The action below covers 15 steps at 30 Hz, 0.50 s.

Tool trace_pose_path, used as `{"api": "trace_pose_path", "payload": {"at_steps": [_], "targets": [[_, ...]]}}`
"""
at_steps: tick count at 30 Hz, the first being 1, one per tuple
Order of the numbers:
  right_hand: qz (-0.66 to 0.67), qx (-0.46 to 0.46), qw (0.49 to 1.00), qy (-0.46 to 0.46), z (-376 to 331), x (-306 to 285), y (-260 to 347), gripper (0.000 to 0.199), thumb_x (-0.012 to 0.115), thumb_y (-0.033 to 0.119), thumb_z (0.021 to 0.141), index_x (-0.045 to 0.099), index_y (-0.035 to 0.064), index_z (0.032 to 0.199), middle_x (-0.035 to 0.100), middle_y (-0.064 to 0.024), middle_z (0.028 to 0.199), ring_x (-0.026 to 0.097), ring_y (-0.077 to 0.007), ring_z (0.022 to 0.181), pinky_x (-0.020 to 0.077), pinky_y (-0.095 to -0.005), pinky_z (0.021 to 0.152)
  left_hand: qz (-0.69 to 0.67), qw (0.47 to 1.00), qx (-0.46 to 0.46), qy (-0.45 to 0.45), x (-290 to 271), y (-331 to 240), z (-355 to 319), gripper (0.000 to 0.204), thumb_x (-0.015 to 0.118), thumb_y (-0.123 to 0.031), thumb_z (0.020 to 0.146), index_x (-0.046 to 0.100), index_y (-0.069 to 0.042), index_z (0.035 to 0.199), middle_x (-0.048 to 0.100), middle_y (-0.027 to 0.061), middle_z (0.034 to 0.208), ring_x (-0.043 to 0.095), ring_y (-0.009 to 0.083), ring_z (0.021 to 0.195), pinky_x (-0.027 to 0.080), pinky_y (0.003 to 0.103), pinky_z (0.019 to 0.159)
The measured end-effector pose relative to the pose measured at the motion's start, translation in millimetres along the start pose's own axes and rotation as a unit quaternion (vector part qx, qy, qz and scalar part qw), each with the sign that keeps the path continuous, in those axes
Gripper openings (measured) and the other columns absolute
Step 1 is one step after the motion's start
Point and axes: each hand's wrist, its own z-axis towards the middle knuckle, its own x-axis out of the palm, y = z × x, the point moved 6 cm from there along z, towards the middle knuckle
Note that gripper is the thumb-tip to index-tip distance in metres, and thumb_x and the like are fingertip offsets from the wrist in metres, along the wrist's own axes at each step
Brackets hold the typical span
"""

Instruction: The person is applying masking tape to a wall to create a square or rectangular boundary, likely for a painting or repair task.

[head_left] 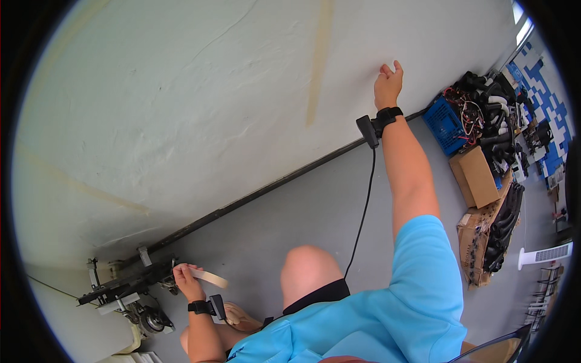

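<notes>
Low on the left, my left hand (188, 281) is closed round a pale cream roll of masking tape (210, 279), seen nearly edge-on. My right arm reaches far up to the wall (242, 91), and my right hand (388, 88) is at its surface with bent fingers held apart. Nothing shows in that hand; whether it touches the wall I cannot tell. One yellowish tape strip (319, 60) runs up the wall left of my right hand. Another faded strip (112, 198) slants across the wall's lower left.
A dark skirting rail (254, 195) follows the wall's foot above the grey floor (242, 242). Wheeled metal equipment (130, 293) stands beside my left hand. To the right are a blue crate (445, 126) of cables, a cardboard box (475, 177) and black tubes (503, 230). A cable (365, 212) hangs from my right wrist.
</notes>
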Motion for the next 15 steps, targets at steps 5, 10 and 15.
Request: {"api": "trace_pose_path", "payload": {"at_steps": [5, 10, 15], "targets": [[0.139, -0.074, 0.987, 0.015, -86.9, -4.2, 37.5, 0.044, 0.041, -0.009, 0.074, 0.033, 0.0002, 0.117, 0.050, -0.0124, 0.104, 0.050, -0.0166, 0.095, 0.0402, -0.0271, 0.080, -0.079, 0.996, -0.045, 0.007, 22.9, -13.9, 1.9, 0.010, 0.046, -0.016, 0.086, 0.042, -0.007, 0.087, 0.049, 0.0059, 0.079, 0.052, 0.0157, 0.071, 0.048, 0.030, 0.068], [0.110, -0.079, 0.811, 0.569, -327.8, 78.3, 105.7, 0.060, 0.065, 0.023, 0.070, 0.037, 0.0016, 0.118, 0.046, -0.0133, 0.113, 0.045, -0.0236, 0.105, 0.0373, -0.0326, 0.087, -0.132, 0.984, -0.013, 0.122, 62.3, -43.2, 15.6, 0.009, 0.048, -0.013, 0.085, 0.043, -0.006, 0.088, 0.050, 0.0064, 0.081, 0.053, 0.0162, 0.073, 0.048, 0.032, 0.071], [-0.019, -0.046, 0.661, 0.749, -433.6, 107.0, 115.3, 0.055, 0.065, 0.029, 0.069, 0.045, -0.0043, 0.108, 0.053, -0.0175, 0.100, 0.052, -0.0271, 0.092, 0.0408, -0.0344, 0.080, -0.148, 0.977, 0.032, 0.148, 116.8, -68.9, 29.7, 0.012, 0.046, -0.014, 0.086, 0.044, -0.003, 0.088, 0.055, 0.0111, 0.084, 0.056, 0.0192, 0.073, 0.048, 0.032, 0.067]]}}
